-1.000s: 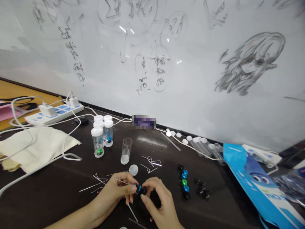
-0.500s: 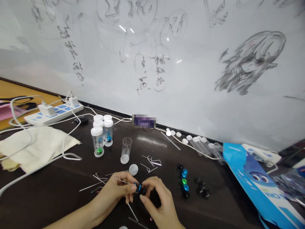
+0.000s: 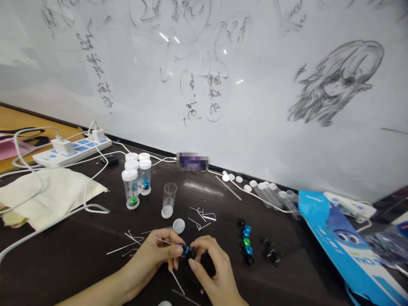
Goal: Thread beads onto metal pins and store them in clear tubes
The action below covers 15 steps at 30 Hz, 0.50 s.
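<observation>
My left hand (image 3: 158, 253) pinches a small blue-and-black round part (image 3: 187, 250) between thumb and index finger. A thin metal rod (image 3: 162, 241) lies across those fingers, and another thin rod (image 3: 177, 282) sticks out below the hand. On the part's black side, the fingers of my right hand (image 3: 214, 265) are closed around it. Fingertips hide much of the part, so its exact kind cannot be made out. Just beyond the hands lies a white round cap (image 3: 179, 226). Bent thin metal rods (image 3: 201, 219) lie a little further back.
Capped clear tubes (image 3: 130, 189) stand at the back left, near an uncapped tube (image 3: 169, 200). To the right are a row of blue, green and black round parts (image 3: 246, 242) and small black pieces (image 3: 270, 251). A blue package (image 3: 347, 242) lies at far right; a power strip (image 3: 76, 148) at left.
Both hands stay almost in place around the blue-and-black part. My right thumb has shifted very slightly; nothing on the table has visibly moved.
</observation>
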Each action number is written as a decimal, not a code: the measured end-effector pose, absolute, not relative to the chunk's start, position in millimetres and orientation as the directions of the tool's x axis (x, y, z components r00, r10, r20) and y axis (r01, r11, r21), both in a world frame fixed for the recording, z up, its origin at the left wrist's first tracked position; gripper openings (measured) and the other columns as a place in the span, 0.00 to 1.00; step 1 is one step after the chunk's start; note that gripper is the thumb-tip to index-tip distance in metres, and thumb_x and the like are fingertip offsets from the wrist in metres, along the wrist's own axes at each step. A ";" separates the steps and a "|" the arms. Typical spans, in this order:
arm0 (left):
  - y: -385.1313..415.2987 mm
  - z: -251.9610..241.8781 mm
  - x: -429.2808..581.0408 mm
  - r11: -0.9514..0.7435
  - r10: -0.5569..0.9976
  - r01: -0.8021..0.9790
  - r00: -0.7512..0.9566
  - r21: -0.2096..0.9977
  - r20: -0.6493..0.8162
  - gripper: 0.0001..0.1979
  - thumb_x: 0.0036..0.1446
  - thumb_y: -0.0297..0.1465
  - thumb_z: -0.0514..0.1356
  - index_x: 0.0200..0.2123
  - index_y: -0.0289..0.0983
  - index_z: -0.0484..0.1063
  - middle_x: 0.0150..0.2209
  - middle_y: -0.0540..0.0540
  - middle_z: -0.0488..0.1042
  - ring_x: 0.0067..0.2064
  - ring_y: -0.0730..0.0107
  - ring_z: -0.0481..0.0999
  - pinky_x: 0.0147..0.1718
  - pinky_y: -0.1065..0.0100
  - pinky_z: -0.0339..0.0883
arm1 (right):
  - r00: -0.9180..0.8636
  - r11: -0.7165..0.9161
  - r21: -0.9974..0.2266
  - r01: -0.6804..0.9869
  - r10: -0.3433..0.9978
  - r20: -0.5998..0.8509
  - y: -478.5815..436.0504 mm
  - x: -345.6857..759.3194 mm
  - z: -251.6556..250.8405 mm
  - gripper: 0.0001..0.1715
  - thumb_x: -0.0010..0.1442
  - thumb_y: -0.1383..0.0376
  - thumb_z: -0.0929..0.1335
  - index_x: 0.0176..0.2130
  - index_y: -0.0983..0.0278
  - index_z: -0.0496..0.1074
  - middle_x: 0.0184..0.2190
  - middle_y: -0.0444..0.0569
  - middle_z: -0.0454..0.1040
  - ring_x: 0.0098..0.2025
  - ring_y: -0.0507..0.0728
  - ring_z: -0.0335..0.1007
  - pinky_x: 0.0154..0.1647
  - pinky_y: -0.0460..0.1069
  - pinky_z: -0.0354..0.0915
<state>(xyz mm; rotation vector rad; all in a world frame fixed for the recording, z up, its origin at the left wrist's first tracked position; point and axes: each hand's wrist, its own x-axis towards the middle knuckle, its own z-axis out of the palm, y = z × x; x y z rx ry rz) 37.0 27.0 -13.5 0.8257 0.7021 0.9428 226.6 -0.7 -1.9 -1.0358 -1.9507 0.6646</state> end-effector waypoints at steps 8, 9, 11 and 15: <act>25.8 -9.7 37.4 0.352 0.892 -0.397 0.415 0.848 -0.177 0.13 0.43 0.34 0.72 0.27 0.32 0.76 0.18 0.49 0.73 0.19 0.77 0.69 0.18 0.77 0.58 | -0.319 0.532 -0.719 0.447 0.846 0.427 -0.6 223.9 -0.5 0.07 0.59 0.70 0.67 0.40 0.60 0.69 0.30 0.43 0.71 0.35 0.55 0.67 0.39 0.49 0.61; 25.8 -9.5 37.4 0.351 0.893 -0.396 0.413 0.848 -0.177 0.13 0.43 0.34 0.72 0.27 0.32 0.76 0.18 0.49 0.73 0.19 0.77 0.69 0.19 0.77 0.58 | -0.319 0.527 -0.719 0.452 0.849 0.421 -1.1 224.0 0.6 0.07 0.60 0.69 0.67 0.40 0.60 0.69 0.30 0.43 0.71 0.35 0.55 0.68 0.40 0.50 0.61; 25.8 -9.3 37.5 0.349 0.894 -0.393 0.411 0.851 -0.178 0.12 0.43 0.34 0.72 0.27 0.32 0.76 0.18 0.49 0.73 0.19 0.77 0.69 0.19 0.77 0.58 | -0.317 0.519 -0.723 0.456 0.854 0.413 -2.1 224.1 2.0 0.06 0.60 0.68 0.67 0.41 0.60 0.69 0.31 0.44 0.71 0.34 0.55 0.68 0.40 0.50 0.62; 26.0 -8.5 37.5 0.344 0.896 -0.398 0.409 0.850 -0.171 0.12 0.44 0.34 0.72 0.27 0.32 0.76 0.18 0.49 0.73 0.19 0.78 0.68 0.19 0.77 0.58 | -0.301 0.514 -0.733 0.446 0.857 0.417 -2.6 224.0 -0.9 0.09 0.59 0.70 0.68 0.41 0.60 0.69 0.29 0.43 0.71 0.34 0.55 0.68 0.39 0.50 0.62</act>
